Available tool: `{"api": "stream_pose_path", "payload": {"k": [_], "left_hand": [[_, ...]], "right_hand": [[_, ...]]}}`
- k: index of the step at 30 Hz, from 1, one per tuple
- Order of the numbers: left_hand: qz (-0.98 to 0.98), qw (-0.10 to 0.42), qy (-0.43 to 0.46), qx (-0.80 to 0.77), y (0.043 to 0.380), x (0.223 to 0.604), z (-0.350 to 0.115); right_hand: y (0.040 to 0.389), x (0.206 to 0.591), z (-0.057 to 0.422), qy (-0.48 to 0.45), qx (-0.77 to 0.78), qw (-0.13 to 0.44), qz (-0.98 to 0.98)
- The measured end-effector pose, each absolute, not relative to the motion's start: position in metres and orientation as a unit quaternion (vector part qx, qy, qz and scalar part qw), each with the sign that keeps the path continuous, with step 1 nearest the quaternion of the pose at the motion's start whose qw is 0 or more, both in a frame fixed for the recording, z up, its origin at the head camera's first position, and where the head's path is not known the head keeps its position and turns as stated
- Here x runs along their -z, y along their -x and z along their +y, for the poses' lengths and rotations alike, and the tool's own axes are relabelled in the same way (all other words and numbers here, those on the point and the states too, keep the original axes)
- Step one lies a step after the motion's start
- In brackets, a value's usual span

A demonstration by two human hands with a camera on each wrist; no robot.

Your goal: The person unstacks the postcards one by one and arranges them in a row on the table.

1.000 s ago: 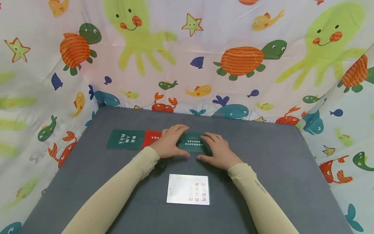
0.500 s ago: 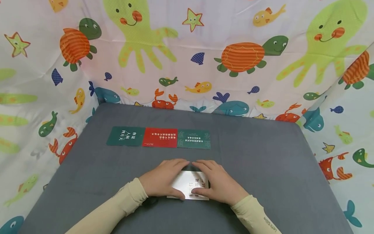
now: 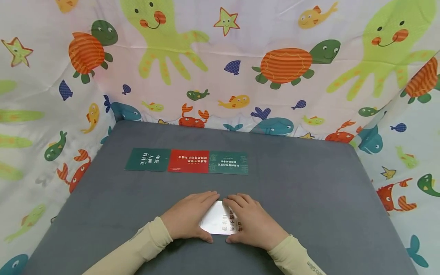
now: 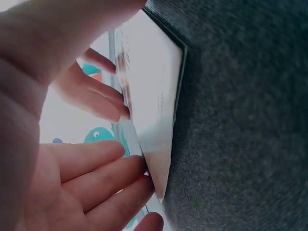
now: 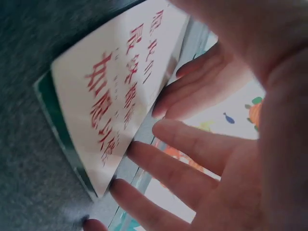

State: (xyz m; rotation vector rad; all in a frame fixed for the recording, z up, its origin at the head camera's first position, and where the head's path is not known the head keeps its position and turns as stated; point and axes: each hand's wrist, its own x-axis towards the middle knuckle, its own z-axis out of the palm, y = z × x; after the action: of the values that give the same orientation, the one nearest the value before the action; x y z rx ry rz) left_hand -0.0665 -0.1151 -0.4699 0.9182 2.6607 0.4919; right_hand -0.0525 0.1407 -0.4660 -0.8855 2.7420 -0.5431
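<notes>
A white card (image 3: 220, 217) with red writing lies flat on the grey table near its front. A green layer (image 5: 53, 110) shows beneath its edge in the right wrist view. My left hand (image 3: 187, 215) holds the card's left part, thumb at the near edge and fingers at the far edge. Over the right part, my right hand (image 3: 254, 221) grips it the same way; its fingers (image 5: 144, 149) touch the far edge in the right wrist view. Both palms hide the card's ends in the head view.
Farther back lie a green card (image 3: 148, 159), a red card (image 3: 188, 161) and another green card (image 3: 228, 163), edge to edge in a row. Cloth (image 3: 213, 76) printed with sea animals hangs behind and beside the grey table (image 3: 302, 183).
Both hands have come back from the right-hand green card in the row to the white card nearer me. Their thumbs have since moved to its near edge.
</notes>
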Motion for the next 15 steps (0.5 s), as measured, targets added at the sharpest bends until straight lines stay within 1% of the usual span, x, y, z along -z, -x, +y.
{"api": "stream_pose_path", "payload": {"k": [15], "left_hand": [[0.925,0.113,-0.316,-0.176,0.0643,0.4662,-0.116]], "right_hand": [[0.0482,0.4649,0.1362,0.289,0.178,0.075,0.938]]}}
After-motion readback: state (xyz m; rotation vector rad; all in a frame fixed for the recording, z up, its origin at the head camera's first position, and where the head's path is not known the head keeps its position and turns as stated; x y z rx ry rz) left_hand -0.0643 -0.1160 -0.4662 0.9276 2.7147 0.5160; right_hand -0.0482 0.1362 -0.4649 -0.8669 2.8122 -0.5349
